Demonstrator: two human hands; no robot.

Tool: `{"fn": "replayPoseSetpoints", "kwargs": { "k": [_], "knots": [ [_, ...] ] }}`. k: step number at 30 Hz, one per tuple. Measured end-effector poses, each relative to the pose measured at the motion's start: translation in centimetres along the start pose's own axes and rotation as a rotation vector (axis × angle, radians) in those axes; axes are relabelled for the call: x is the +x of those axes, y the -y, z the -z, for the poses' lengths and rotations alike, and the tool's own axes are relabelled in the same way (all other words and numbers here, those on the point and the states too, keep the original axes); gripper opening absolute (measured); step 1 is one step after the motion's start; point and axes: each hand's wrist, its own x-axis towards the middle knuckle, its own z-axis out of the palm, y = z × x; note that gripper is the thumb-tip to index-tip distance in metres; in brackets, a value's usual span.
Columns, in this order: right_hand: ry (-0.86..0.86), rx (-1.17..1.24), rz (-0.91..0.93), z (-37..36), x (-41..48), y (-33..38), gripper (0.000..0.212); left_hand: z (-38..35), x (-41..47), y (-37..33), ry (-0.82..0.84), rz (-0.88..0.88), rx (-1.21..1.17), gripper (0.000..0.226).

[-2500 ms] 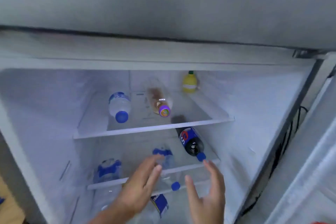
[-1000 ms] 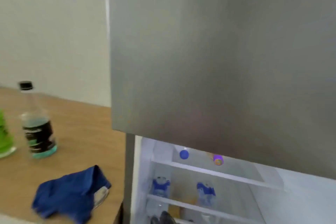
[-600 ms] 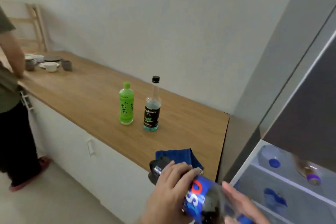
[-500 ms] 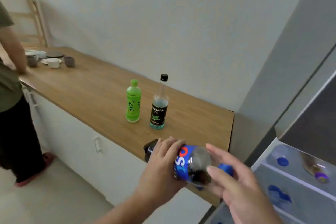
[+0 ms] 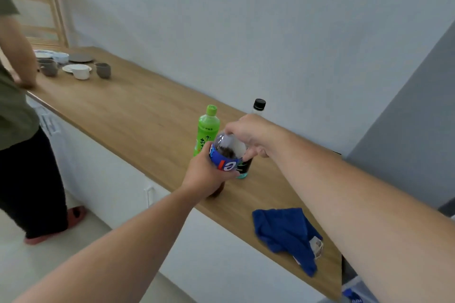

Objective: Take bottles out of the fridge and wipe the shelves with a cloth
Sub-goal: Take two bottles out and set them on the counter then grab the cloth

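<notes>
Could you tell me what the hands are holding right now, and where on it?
The cola bottle: left hand around its lower body, right hand at its top.

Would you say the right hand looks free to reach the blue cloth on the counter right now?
Probably not at once: the right hand is shut on the top of the cola bottle, which the left hand also grips. The blue cloth lies uncovered under the right forearm, so once it lets go the way looks clear.

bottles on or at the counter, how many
3: the cola bottle held in both hands, the green bottle behind it, and the black-capped bottle partly hidden by the right hand.
</notes>
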Motion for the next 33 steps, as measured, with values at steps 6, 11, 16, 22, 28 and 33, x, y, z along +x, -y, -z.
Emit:
{"fn": "replayPoseSetpoints", "kwargs": {
  "k": [6,11,16,22,28,33],
  "knots": [
    [0.024,0.043,0.188,-0.8,3.3,-1.7,0.045,0.6,2.9,1.7,-0.037,0.098,-0.06,0.076],
    [-0.069,-0.318,0.259,1.1,0.8,-15.3,0.077,-1.6,0.4,1.9,-0.096,0.157,0.117,0.094],
    [0.239,-0.77,0.181,1.1,0.0,-29.0,0.124,-6.8,-8.7,2.8,0.001,-0.266,0.516,0.073],
    [0.151,-0.704,0.299,0.7,0.3,-35.3,0.072,-15.1,-9.6,5.7,0.634,-0.233,0.919,0.08],
    [-0.061,-0.706,0.317,0.0,-2.5,-37.8,0.064,-18.0,-11.1,5.8,0.609,-0.418,1.04,0.075],
    [-0.236,-0.666,0.274,-1.0,-5.4,-40.5,0.066,-20.6,-13.6,6.2,0.582,-0.564,1.112,0.072]
  ]
}}
